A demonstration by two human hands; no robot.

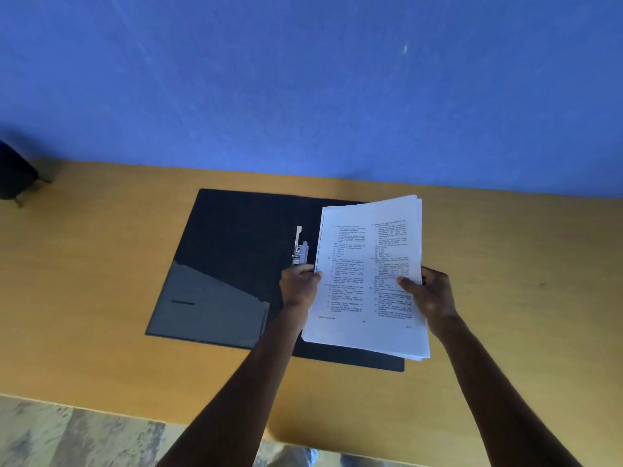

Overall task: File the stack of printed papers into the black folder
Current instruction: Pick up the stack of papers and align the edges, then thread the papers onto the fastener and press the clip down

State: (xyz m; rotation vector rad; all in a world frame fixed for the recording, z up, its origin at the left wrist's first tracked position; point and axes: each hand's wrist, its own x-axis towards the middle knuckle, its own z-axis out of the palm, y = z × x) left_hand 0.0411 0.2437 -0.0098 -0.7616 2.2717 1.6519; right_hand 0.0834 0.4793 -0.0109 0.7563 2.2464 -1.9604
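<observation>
The black folder lies open flat on the wooden table, with a clear pocket on its left flap and a metal clip near its spine. The stack of printed papers is held above the folder's right half, tilted slightly. My left hand grips the stack's left edge, just below the clip. My right hand grips the right edge, thumb on the top page. The right half of the folder is mostly hidden by the papers.
A blue wall rises right behind the table. A dark object sits at the table's far left edge. The table's near edge runs across the bottom, with patterned floor below it.
</observation>
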